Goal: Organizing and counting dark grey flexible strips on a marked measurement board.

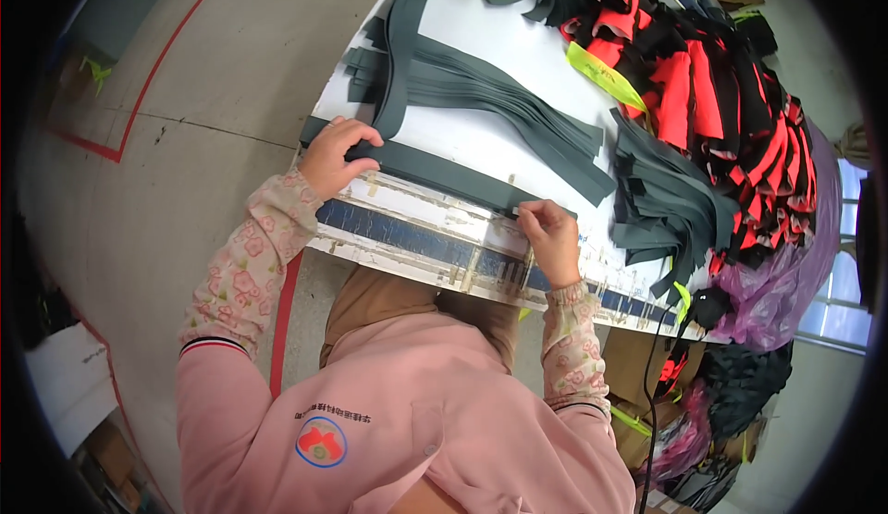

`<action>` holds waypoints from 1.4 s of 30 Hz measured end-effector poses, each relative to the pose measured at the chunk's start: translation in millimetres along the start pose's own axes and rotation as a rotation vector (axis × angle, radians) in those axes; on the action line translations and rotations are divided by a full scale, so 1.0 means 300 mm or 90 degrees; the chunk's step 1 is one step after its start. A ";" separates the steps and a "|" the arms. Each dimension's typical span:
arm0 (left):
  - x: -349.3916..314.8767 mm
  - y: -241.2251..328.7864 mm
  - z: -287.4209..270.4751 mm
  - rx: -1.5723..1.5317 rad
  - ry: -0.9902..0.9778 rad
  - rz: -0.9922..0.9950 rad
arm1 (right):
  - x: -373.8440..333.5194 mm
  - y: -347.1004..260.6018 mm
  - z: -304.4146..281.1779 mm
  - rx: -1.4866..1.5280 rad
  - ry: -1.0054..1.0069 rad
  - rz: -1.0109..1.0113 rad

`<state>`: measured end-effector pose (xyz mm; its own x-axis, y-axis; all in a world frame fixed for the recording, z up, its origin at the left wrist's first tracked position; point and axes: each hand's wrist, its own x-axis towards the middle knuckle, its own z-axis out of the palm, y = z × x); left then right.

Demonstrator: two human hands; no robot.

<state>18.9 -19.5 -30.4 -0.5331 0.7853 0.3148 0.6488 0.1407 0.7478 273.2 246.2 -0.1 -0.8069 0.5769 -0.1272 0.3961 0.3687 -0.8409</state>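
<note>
A long dark grey fabric strip (pixel 444 176) lies along the near edge of the white board (pixel 462 135). My left hand (pixel 340 155) is closed at its left end, with a dark piece that looks like part of the strip between thumb and fingers. Near the right end, my right hand (pixel 551 236) pinches the strip's near edge between thumb and forefinger. Just beyond lies a fanned stack of similar strips (pixel 481 88). A separate strip (pixel 400 61) lies crosswise over the stack's left part, its near end close to my left hand.
More grey strips (pixel 661 190) lie heaped at the board's right. Behind them rises a pile of red and black fabric pieces (pixel 703 98) with a yellow-green band (pixel 601 74). Purple plastic (pixel 772 297) hangs at the right edge, near a black cable (pixel 650 403).
</note>
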 end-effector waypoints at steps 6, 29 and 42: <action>0.007 0.011 0.009 0.017 0.001 -0.007 | -0.009 -0.023 0.024 -0.039 0.056 -0.043; 0.002 -0.032 0.040 0.008 0.114 0.076 | 0.163 -0.287 0.310 0.132 -0.099 -0.150; -0.011 -0.038 0.044 0.021 0.066 0.038 | 0.156 -0.284 0.514 0.046 -0.124 -0.105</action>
<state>20.3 -15.7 -47.6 -0.5457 0.7264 0.4179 0.6976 0.1174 0.7068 134.2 129.5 -15.5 -0.9298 0.3595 -0.0785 0.2257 0.3888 -0.8932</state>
